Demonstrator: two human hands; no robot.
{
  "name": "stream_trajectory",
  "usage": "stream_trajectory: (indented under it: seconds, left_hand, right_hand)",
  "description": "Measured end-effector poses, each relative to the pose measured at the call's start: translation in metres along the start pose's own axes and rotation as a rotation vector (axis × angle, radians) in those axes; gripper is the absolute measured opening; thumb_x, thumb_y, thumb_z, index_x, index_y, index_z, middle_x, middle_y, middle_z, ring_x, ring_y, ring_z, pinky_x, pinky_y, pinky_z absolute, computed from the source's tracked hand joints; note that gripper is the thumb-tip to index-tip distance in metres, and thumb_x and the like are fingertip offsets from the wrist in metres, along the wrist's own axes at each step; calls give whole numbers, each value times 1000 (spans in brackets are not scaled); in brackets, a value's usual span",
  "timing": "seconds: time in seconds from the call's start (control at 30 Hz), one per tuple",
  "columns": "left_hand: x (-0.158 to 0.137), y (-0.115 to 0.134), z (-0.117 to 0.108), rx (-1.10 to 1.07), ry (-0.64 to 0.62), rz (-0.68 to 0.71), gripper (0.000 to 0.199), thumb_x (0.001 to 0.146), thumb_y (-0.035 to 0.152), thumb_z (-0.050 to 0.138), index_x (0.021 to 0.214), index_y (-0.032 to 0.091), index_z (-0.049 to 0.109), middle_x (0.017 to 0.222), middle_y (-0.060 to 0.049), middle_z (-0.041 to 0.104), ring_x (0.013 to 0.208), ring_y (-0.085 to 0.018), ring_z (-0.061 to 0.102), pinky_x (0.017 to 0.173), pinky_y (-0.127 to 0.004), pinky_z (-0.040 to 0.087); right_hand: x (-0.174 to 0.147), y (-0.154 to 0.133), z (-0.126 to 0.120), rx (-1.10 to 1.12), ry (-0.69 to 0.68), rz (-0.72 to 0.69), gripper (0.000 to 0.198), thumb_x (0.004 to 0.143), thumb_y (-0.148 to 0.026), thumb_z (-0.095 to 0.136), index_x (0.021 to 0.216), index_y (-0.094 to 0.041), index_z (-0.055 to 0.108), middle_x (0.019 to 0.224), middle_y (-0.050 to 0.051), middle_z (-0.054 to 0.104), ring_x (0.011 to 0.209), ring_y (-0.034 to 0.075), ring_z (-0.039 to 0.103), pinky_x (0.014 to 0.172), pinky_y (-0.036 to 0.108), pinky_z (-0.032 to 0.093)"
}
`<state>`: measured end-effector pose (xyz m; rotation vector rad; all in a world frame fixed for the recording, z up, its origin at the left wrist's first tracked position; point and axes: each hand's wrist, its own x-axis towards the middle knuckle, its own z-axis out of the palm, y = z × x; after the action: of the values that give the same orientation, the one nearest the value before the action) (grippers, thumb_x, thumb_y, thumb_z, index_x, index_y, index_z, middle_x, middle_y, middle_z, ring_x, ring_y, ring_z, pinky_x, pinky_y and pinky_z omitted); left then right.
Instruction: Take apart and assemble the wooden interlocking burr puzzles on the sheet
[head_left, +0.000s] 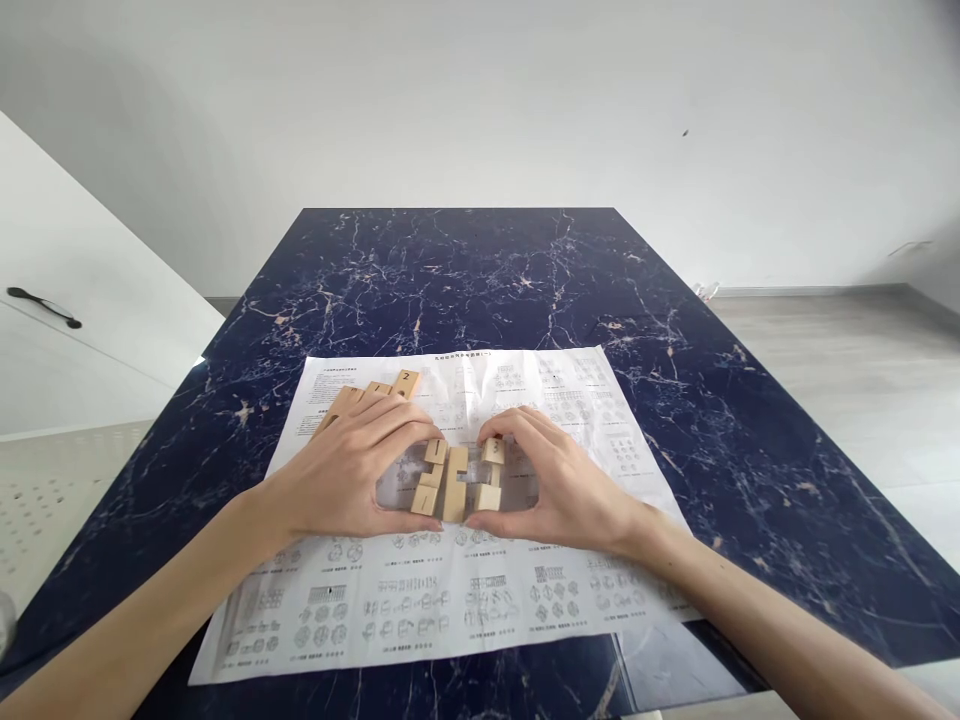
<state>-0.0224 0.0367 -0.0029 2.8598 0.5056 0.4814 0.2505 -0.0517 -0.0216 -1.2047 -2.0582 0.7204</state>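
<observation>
My left hand [352,470] is closed, thumb and fingers gripping the ends of a notched wooden puzzle piece [425,500] with dark marks on it. My right hand [566,480] grips another notched wooden piece [489,497], marked with what looks like a 3, the same way. Between these two lies a third notched wooden piece [453,490], its notch facing right. Several more numbered wooden pieces [405,383] lie side by side beyond my left hand, partly hidden by it; one shows a 2. Everything rests on or just above a printed sheet [420,640].
The creased sheet carries rows of small diagrams. It lies on a dark blue marbled table [465,270] near the front edge. A white cabinet with a black handle [43,307] stands at left, and a pale wall [480,100] rises behind the table.
</observation>
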Motion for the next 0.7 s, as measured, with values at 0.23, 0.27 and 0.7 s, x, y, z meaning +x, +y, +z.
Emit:
stream_trajectory:
  seconds: [0.23,0.27,0.7]
  left_hand:
    - [-2,7,-7,-161,-4,-283,66,85,62,82,136,26,60,115,-7,72,102,-30,66,92,-46,51]
    - [-2,10,-7,-194,5,-331,67,86,60,81,140,27,58,116,-7,71,99,-28,66,88,-43,52]
    - [13,42,8,-483,110,-619,37,115,47,45,142,23,50,88,0,65,71,-17,61,68,-32,51]
  right_hand:
    - [4,-5,-5,378,87,197,53,82,-46,88,118,-23,58,95,1,63,76,17,55,67,33,46]
    - [5,-6,-6,435,96,219,50,83,-48,87,117,-23,59,91,0,60,75,16,53,66,32,45]
    - [6,3,-10,928,108,285,43,104,-66,60,101,-24,56,74,-7,38,62,12,32,59,31,27]
